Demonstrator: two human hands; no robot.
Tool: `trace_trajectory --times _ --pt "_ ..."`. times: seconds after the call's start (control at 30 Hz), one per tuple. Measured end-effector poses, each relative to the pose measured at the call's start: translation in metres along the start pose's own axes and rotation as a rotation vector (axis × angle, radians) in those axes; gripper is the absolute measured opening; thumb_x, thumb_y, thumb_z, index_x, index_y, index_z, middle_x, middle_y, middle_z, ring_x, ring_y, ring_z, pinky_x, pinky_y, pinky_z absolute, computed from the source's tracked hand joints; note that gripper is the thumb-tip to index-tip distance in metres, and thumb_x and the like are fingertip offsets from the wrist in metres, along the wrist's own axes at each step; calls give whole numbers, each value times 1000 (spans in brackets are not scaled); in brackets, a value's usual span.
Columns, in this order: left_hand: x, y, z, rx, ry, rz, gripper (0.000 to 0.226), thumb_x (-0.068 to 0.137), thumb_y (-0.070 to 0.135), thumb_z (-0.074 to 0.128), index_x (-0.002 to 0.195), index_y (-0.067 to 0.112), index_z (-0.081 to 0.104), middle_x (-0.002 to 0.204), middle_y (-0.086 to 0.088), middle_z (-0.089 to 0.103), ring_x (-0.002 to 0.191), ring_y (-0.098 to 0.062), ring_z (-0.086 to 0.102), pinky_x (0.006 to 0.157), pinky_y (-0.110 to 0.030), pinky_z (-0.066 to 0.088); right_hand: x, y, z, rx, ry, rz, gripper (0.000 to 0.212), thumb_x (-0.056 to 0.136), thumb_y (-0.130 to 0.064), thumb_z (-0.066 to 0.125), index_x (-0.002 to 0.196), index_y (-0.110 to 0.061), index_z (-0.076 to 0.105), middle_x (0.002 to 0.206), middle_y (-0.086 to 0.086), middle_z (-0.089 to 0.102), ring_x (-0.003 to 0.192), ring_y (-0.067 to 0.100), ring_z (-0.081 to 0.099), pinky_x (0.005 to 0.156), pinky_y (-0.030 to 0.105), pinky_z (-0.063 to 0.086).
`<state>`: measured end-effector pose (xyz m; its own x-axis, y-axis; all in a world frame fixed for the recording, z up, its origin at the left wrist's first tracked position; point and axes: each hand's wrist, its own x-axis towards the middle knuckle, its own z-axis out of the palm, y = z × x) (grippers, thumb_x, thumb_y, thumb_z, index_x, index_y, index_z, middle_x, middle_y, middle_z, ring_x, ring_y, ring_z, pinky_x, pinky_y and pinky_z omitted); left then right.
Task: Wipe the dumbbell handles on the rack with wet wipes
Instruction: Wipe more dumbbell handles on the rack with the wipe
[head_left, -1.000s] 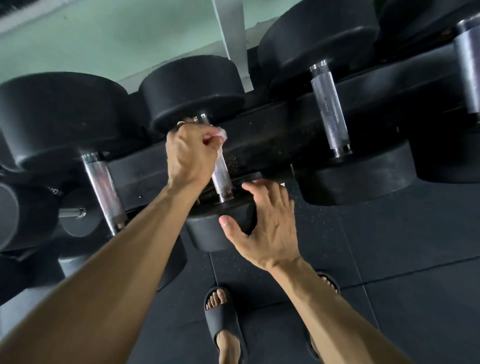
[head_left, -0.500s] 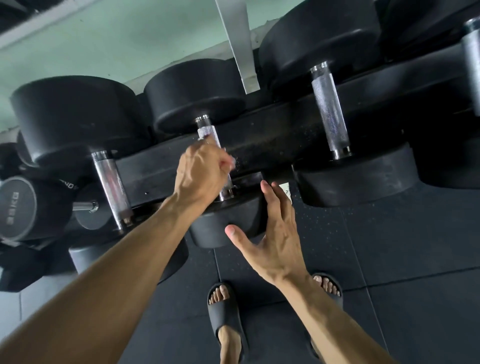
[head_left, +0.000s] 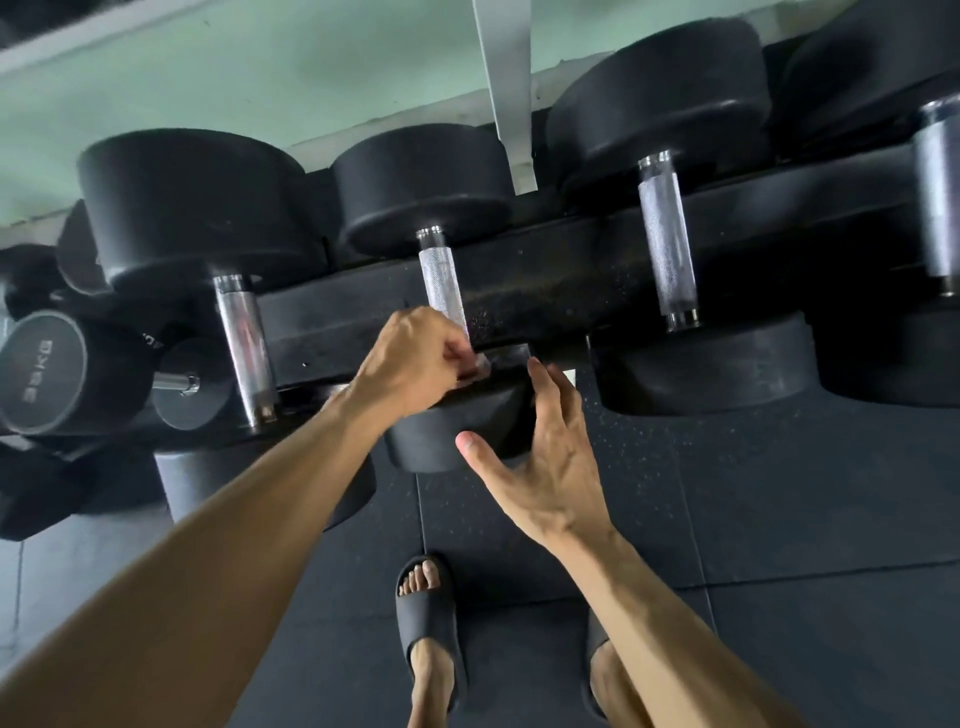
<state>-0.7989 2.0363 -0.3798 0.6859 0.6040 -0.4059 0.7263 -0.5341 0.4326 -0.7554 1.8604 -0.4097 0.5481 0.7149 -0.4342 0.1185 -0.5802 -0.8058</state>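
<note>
Black dumbbells with knurled steel handles lie across a black rack. My left hand grips the near end of the middle dumbbell's handle, with a small white wet wipe pinched in its fingers; the upper part of the handle is bare and glistening. My right hand rests with straight fingers against the near black head of that same dumbbell. The wipe is mostly hidden inside the left hand.
Neighbouring dumbbell handles lie to the left and right, and a fourth at the far right edge. A lower tier holds a 35 kg dumbbell at left. My feet in dark slides stand on black rubber flooring.
My left hand has slid down the middle handle from its far end to its near end, uncovering the knurled steel. My right hand stayed by the near head.
</note>
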Motion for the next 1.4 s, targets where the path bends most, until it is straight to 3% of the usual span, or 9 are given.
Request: trace_trajectory --times 0.2,0.3,0.47,0.57,0.73,0.83,0.97,1.07,1.4 --pt "-32 -14 -33 -430 98 -181 7 78 23 83 76 23 76 69 5 72 66 -6 68 69 -27 57 -3 -34 8 -128 240 -286 78 80 -56 59 143 -12 45 146 10 46 135 27 44 108 51 41" --pt "-57 -19 -55 -646 100 -277 20 67 35 85 77 21 75 73 4 74 74 -12 73 69 -24 58 -1 -67 23 -72 187 -410 59 82 -37 71 136 -19 54 137 4 53 124 20 53 102 42 48" --pt "-84 -66 -85 -795 109 -342 4 82 10 78 82 11 74 77 -5 75 80 -20 74 75 -29 61 0 -111 69 41 164 -460 32 85 -5 71 115 -16 72 106 -1 69 85 6 65 76 15 53" --pt "-97 -99 -103 -848 95 -337 4 84 7 76 81 9 73 75 -6 75 78 -21 75 70 -26 60 1 -129 105 100 195 -420 26 85 0 66 103 -16 75 94 -4 72 81 8 68 73 25 56" --pt "-103 -148 -119 -832 68 -306 3 87 10 72 87 9 75 79 -8 75 80 -25 75 74 -32 62 5 -146 152 211 238 -252 12 84 -6 70 86 -17 76 77 -8 73 72 11 70 70 38 59" --pt "-105 -172 -114 -627 193 -256 6 85 19 72 80 20 76 75 1 74 70 -10 69 63 -21 55 13 -146 166 244 270 -175 5 84 -18 73 79 -16 72 72 -5 73 70 15 72 70 45 59" --pt "-108 -190 -91 -588 266 -317 9 82 33 74 75 27 73 69 11 69 65 0 63 54 -11 45 32 -143 173 121 385 -223 11 85 -27 75 82 -17 71 89 1 69 79 13 70 74 40 58" --pt "-107 -189 -66 -500 314 -346 19 82 42 70 70 27 68 65 12 65 64 -3 60 57 -19 46 54 -138 172 22 404 -163 10 88 -26 75 85 -18 70 98 -1 68 83 6 67 84 38 56" --pt "-108 -196 -40 -357 588 -238 33 76 50 55 61 22 61 60 11 55 63 -7 53 57 -24 37 138 -157 185 345 280 -136 17 85 -16 78 71 -23 70 83 0 75 73 8 72 77 30 61"
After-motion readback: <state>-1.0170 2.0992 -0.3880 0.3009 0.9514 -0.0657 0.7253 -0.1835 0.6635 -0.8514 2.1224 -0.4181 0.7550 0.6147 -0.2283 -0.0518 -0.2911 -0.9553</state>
